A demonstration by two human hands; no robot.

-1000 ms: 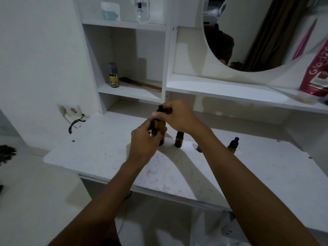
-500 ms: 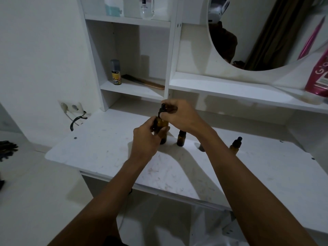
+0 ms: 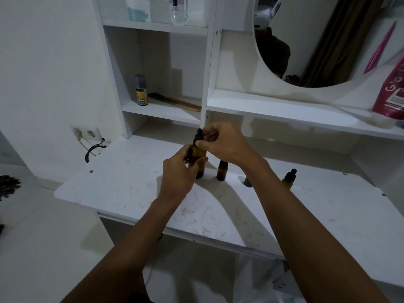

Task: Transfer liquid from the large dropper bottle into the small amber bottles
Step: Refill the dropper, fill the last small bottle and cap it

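My left hand grips the body of the large dropper bottle, fingers curled round the amber glass and holding it upright above the white counter. My right hand comes over from the right and pinches the bottle's black dropper cap between thumb and fingertips; the rubber bulb sticks up just past my knuckles. I cannot tell whether the cap is seated on the neck or loose.

Just below the held bottle, a dark bottle shape stands on the counter, mostly hidden by my left hand. Just beside it to the right stands a small amber bottle with a dark top. Further right, beyond my right forearm, a second small amber bottle with a dropper cap stands apart from the others. Between those two, a small dark object peeks out from behind my forearm, too hidden to name.

On the shelf behind are a spray can with a yellow label and a comb lying beside it. A pink bottle leans at the far right under the round mirror.
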